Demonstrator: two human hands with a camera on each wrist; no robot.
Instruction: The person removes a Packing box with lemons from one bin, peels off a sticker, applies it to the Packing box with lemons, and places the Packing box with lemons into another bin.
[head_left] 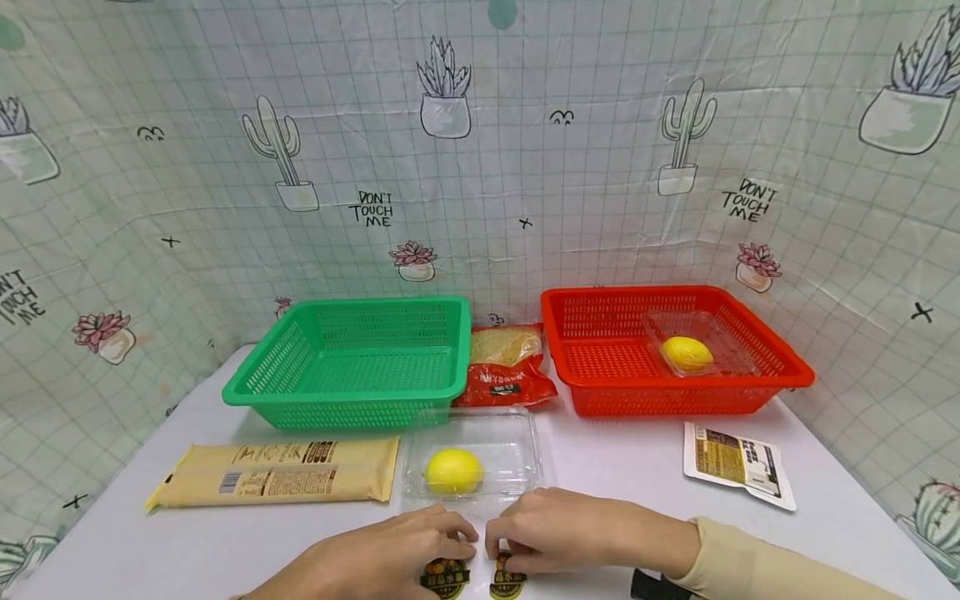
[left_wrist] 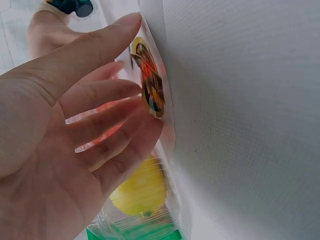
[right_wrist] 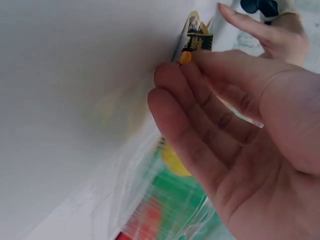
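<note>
Two dark, gold-edged stickers with fruit pictures lie at the front of the table, on what looks like a pale backing sheet. My left hand [head_left: 375,554] rests over the left sticker [head_left: 446,578]; its fingers are loosely bent with the tips at the sticker's edge. Between thumb and forefinger my right hand [head_left: 555,533] pinches the right sticker [head_left: 507,583], whose end stands up from the surface in the right wrist view [right_wrist: 199,42]. Just beyond both hands sits a clear plastic box [head_left: 513,450] with a yellow lemon [head_left: 453,472] in it.
A green basket [head_left: 345,410] stands back left, a red basket [head_left: 667,400] back right with a second clear box [head_left: 731,354] and lemon [head_left: 687,354]. Between them is a red food bag [head_left: 513,383]. A noodle pack [head_left: 277,472] lies left, a white pouch [head_left: 738,465] right.
</note>
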